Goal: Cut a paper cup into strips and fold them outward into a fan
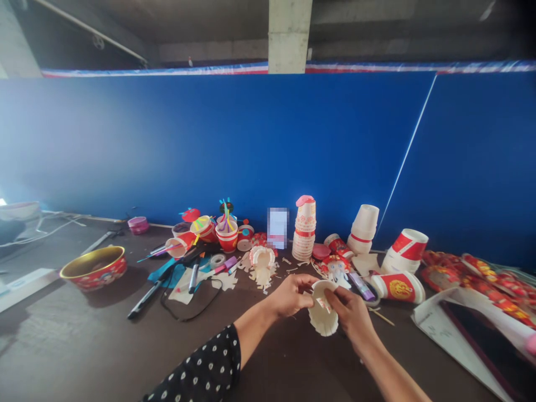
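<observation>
My left hand (288, 296) closed, fingers pinching rim of white paper cup (323, 321); right hand (350, 317) also holding it, fingertips (330, 298) at mouth. Cup tilted between hands, above dark tabletop (84, 340). Sound hold: both hands near rim, wall uncrushed. Beyond: fringed paper cup (263, 263), stacked cups (304, 230).

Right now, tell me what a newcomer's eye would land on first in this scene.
The left hand and right hand come first, holding a white paper cup at the lower middle of the view. Behind them, a tall blue wall fills the background, with a stack of paper cups standing in front of it. Off to the left sits a red and gold bowl.
</observation>
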{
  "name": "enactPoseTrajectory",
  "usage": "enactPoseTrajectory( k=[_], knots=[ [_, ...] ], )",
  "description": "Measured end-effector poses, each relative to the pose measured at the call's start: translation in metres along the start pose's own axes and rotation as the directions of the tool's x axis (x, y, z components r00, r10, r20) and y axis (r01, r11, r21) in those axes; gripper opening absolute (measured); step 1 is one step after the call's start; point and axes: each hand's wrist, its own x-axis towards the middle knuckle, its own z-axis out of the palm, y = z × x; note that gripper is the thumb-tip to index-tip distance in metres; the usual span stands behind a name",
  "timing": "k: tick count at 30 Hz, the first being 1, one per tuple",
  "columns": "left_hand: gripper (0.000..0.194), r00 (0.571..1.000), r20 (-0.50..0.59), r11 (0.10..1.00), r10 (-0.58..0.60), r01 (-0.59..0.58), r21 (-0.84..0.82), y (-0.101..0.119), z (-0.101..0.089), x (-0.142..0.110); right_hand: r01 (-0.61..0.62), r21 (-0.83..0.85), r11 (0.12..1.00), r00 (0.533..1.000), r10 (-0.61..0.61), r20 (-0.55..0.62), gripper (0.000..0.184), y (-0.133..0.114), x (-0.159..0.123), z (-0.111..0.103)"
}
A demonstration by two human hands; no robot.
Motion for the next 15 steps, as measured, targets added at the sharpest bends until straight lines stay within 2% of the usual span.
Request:
enactPoseTrajectory(
  k=[3,7,12,15],
  knots=[
    [0.046,1.0,0.005,0.999,-0.031,0.031,0.014,0.002,0.0,-0.001,0.019,-0.053,0.998,1.0,-0.02,-0.005,0.035,0.003,0.002,0.0],
    [0.034,0.994,-0.106,0.968,0.024,0.004,0.251,-0.003,0.001,0.002,0.046,-0.036,0.998,0.998,-0.044,0.049,0.041,0.003,0.002,-0.002],
    [0.025,0.958,-0.251,0.884,0.138,-0.005,0.468,-0.012,0.0,0.006,0.091,0.094,0.991,0.983,-0.105,0.148,0.072,0.0,-0.007,-0.001],
    [0.025,0.93,-0.327,0.834,0.171,0.04,0.551,-0.015,0.0,0.005,0.144,-0.037,0.989,0.976,-0.136,0.172,0.086,0.001,-0.012,0.005]
  ],
)
